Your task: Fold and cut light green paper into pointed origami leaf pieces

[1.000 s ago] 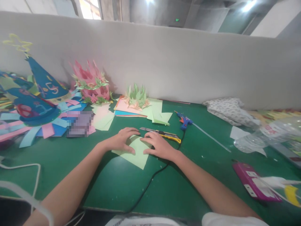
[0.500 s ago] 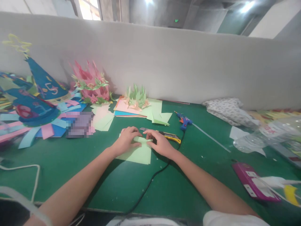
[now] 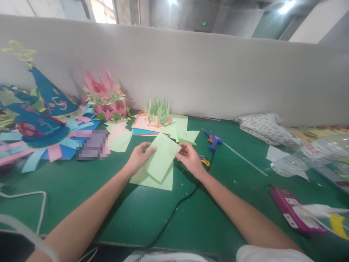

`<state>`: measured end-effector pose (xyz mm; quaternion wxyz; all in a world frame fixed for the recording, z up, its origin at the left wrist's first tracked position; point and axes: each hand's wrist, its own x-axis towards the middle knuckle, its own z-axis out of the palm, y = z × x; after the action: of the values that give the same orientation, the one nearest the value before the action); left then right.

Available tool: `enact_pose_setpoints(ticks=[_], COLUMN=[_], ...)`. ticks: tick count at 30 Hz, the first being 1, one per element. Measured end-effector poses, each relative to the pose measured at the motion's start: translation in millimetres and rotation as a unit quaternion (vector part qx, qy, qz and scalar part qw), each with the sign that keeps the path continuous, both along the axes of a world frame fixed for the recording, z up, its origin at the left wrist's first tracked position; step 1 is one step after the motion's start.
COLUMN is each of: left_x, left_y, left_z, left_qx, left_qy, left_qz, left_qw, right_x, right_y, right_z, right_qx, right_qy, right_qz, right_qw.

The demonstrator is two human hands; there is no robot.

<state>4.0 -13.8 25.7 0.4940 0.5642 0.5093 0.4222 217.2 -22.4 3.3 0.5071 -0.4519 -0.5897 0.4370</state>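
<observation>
Green sheet (image 3: 162,158) lifted | left fingers (image 3: 150,151), right fingers (image 3: 181,157) pinch its edges | cutter (image 3: 204,162) mostly hidden

Most of the utility knife (image 3: 205,162) is out of sight behind your right hand (image 3: 188,159), just a yellow end peeking out! Your lifted green sheet (image 3: 163,156) masks part of the paper (image 3: 168,181) below and your left hand's (image 3: 139,157) fingertips. Over left, a pixelated patch (image 3: 93,145) blots out detail; the bottle (image 3: 327,150) runs off the right edge, its label blurred; that green sign (image 3: 204,23)'s too tiny to read.
</observation>
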Motion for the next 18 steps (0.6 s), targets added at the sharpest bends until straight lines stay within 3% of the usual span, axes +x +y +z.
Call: enact_pose_setpoints(ticks=[4,9,14,18], left_x=[4,12,20,21], left_y=[-7,-13,-17,-18], left_z=[6.1,5.5,1.8,-1.2], left_qx=[-0.057,-0.101,-0.15,-0.147], left_qy=[-0.013,-0.054,-0.144,-0.177], left_qz=[-0.057,-0.088,-0.103,-0.126], left_qw=[0.997,0.989,0.973,0.965], right_x=[0,-1,-6,-9], right_y=[1,-7,-18,-21], right_z=[-3.2,5.8,15.8,15.0], right_qx=[0.024,0.127,0.267,0.312], right_qy=[-0.031,-0.149,-0.29,-0.352], right_qz=[-0.051,-0.124,-0.028,0.036], right_qw=[0.998,0.973,0.919,0.882])
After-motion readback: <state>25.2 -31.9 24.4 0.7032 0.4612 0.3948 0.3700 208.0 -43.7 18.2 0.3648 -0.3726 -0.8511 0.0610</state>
